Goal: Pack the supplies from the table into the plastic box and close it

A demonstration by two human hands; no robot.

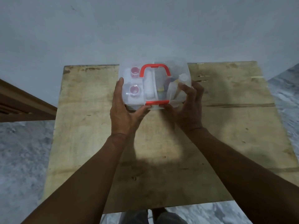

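We hold the clear plastic box [182, 67] at the 12 o'clock end of the bench [226, 126], its far side reaching the bench's far edge. The lid is down over it and the red handle [155, 66] lies flat on top. Our left hand [123, 110] wraps the corner at 7 o'clock, fingers laid up the side at 9 o'clock and thumb stretched along the near wall. Our right hand [188, 107] grips the corner at 5 o'clock, fingers curled over the lid's edge at 3 o'clock. Both thumbs meet by the red latch [156, 102] at 6 o'clock, likely so that we can brace the box while pressing the latch home; whether it has caught we cannot tell. Through the lid we see two pink-capped jars [135, 72] toward 9 o'clock, a white tube [149, 86] in the middle and a clear-capped bottle [183, 77] toward 3 o'clock. The packing looks finished.
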